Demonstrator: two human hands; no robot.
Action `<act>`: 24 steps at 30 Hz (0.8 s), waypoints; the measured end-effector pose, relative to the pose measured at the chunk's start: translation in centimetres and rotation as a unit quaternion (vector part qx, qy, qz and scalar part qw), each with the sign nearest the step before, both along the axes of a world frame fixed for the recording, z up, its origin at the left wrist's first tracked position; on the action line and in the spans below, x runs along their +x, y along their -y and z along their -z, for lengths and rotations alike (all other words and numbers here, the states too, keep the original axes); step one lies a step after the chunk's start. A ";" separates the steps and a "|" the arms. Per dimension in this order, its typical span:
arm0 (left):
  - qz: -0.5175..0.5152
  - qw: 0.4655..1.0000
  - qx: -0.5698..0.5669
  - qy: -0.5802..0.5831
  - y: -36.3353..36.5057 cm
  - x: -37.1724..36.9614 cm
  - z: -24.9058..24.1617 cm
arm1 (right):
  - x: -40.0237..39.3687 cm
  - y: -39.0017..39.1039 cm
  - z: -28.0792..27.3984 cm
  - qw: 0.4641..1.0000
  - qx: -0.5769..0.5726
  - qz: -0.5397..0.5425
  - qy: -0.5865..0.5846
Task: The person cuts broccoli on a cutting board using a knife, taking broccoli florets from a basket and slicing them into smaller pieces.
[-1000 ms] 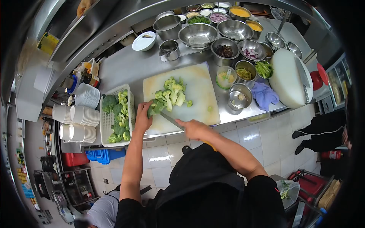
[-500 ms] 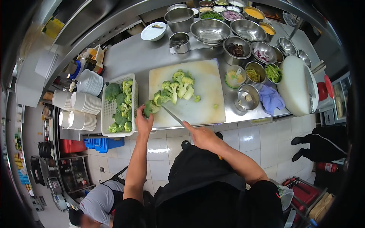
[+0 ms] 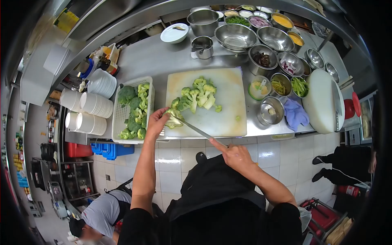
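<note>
My left hand (image 3: 157, 123) pinches a broccoli piece (image 3: 174, 119) at the front left corner of the white cutting board (image 3: 226, 96). The piece's pale inner side faces up. In my right hand (image 3: 237, 157) is a knife (image 3: 199, 130), its index finger stretched along the back of the blade. The blade slants up to the left, with its tip at the held piece. A cluster of cut broccoli florets (image 3: 200, 94) lies on the board just beyond. Left of the board stands a white basket (image 3: 116, 118) full of broccoli.
Metal bowls (image 3: 235, 36) of ingredients crowd the counter's back and right. A purple cloth (image 3: 295, 113) and a thick white round board (image 3: 319, 102) are at the right. Stacked white bowls (image 3: 94, 107) stand at the left. Another person (image 3: 104, 212) in grey is at lower left.
My right hand has drawn back toward me and to the right with the knife. The held broccoli piece now shows more of its pale inner side. The whole view has shifted slightly.
</note>
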State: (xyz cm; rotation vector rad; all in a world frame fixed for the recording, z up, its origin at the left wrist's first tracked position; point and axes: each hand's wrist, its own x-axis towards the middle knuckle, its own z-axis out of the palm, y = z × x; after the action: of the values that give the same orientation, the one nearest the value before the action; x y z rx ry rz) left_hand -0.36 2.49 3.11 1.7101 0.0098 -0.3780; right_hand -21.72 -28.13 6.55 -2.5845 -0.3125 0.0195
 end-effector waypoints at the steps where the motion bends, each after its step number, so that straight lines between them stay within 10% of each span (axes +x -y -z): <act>1: 0.017 1.000 -0.004 -0.014 0.1 0.0 -0.2 | -0.2 0.3 0.1 1.000 -0.008 -0.001 0.006; 13: 0.084 0.991 -0.051 -0.092 1.1 0.9 1.8 | -0.8 1.1 3.2 0.999 -0.029 0.024 0.015; 17: 0.074 0.994 -0.023 -0.070 0.7 1.4 2.8 | -0.9 1.8 2.8 0.988 0.138 0.047 -0.056; 22: 0.082 0.982 0.089 0.143 1.8 -0.9 1.0 | -1.0 1.5 2.7 0.918 0.323 0.154 -0.170; 24: 0.068 0.953 0.161 0.249 1.4 -1.8 1.2 | -1.4 1.2 1.9 0.958 0.218 0.125 -0.139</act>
State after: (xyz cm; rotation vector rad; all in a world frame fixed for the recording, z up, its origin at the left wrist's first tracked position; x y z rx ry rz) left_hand -2.12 1.14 1.89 2.0960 -0.4388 -0.0359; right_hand -23.09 -29.32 4.65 -2.1289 0.1065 0.1982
